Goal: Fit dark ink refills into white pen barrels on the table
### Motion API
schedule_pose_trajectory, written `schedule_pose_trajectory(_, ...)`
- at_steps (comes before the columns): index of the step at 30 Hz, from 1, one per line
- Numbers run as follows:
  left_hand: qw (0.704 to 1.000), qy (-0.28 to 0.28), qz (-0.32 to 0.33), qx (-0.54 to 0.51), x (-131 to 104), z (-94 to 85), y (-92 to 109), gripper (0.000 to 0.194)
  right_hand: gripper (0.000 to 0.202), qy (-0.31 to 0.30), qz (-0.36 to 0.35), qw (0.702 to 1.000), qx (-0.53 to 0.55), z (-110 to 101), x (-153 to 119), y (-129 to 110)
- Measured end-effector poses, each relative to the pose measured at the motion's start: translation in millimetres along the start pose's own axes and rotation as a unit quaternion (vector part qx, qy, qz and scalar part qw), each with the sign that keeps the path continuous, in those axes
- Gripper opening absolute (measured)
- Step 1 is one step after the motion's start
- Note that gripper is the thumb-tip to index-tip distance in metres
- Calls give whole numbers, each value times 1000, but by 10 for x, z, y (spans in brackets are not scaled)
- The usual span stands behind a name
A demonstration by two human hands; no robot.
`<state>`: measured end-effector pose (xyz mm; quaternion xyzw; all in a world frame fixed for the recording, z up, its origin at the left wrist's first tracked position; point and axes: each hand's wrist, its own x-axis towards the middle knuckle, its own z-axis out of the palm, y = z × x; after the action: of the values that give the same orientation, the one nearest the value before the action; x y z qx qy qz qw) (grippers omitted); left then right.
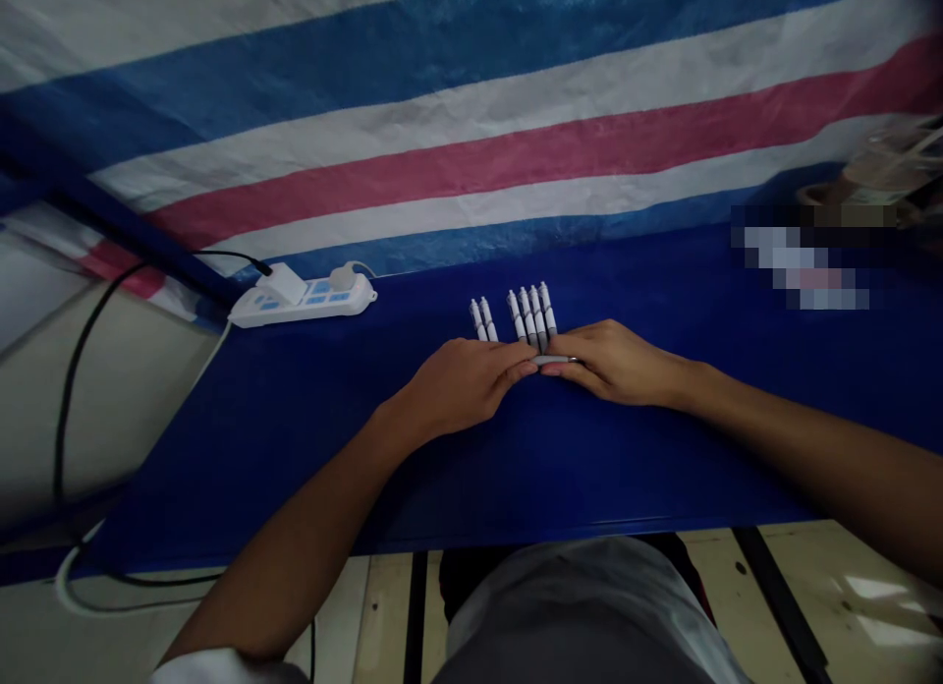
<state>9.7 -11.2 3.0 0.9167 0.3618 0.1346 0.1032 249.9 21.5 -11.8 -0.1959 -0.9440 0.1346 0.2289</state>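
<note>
A striped sheet (471, 163) hangs behind the blue table (626, 468). A white power strip (243, 313) lies near the table's far left corner, plugs fitted. Mid-table, the left hand (471, 374) and right hand (611, 365) meet over one pen, each in a narrow pinch of thumb and fingers, one at either end. Just beyond them lie four pens (528, 315) side by side, and to their left, a little apart, a pair (487, 317); the hands hide the near ends. So six pens appear laid out in two groups, while the held pen (554, 360) seems unfinished, not yet set down. Whether it is whole, I cannot tell.
</note>
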Motion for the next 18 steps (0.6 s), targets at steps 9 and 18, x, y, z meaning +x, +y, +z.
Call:
schedule_pose_trajectory(9,999,-34,-36,-13,35,19,29,30,44,-3,5,999,-36,-55,-34,32)
schedule_pose_trajectory(18,995,-52,-86,18,48,0,15,34,25,72,31,997,-23,5,-42,29)
